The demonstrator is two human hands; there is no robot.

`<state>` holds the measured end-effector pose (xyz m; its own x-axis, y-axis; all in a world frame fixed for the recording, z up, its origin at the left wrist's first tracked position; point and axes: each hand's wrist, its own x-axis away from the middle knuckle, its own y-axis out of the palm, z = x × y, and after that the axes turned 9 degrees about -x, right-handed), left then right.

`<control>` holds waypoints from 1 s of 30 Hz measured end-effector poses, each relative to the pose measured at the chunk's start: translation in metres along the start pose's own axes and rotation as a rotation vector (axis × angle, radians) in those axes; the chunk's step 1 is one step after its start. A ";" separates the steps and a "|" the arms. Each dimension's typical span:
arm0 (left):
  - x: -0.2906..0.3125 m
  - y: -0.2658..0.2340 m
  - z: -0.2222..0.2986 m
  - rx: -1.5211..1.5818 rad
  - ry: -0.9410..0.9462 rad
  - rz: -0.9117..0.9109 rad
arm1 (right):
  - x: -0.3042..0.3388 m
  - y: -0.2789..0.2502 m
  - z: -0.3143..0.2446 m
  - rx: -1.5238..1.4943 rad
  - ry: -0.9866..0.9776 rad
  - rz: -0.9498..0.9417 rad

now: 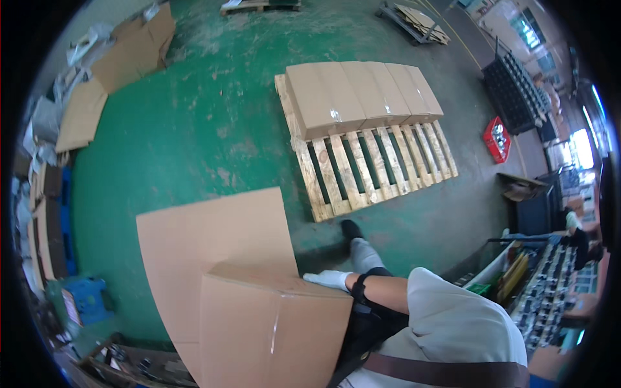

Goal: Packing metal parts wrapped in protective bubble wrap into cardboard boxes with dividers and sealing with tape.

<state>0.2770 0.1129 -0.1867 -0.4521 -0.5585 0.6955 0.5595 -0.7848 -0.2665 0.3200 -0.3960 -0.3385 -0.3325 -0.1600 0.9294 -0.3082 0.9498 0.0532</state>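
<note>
A taped brown cardboard box [272, 330] is close in front of me, tilted and leaning toward my body. My right hand [328, 279], in a white glove, lies along its far right edge with fingers together and holds it. A black band circles that wrist. Out of sight is my left hand; the box may be hiding it. Beyond the box spreads a large flat cardboard sheet [213, 226], partly covered by it. Whether the sheet touches the box cannot be made out.
Ahead on the green floor [194, 129], a wooden pallet [349, 205] bears 3 closed cardboard boxes [323, 97] along its far side. A red bin [497, 139] and dark racks [514, 87] stand at right. Folded cardboard [129, 58] lines the left; a blue object [88, 299] sits below.
</note>
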 end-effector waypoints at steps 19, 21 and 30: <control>0.180 0.566 -0.018 -0.367 0.295 -0.557 | 0.155 -0.418 0.206 -0.508 -0.226 0.133; 0.180 0.660 -0.033 -0.361 0.181 -0.656 | 0.142 -0.450 0.227 -0.533 -0.234 0.168; 0.006 0.920 -0.156 -0.289 0.058 -0.959 | -0.045 -0.557 0.271 -0.761 -0.336 0.373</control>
<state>0.6801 -0.6542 -0.5319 -0.6607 0.3378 0.6703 -0.2456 -0.9411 0.2322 0.2650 -0.9909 -0.5093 -0.5715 0.2360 0.7859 0.5028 0.8576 0.1080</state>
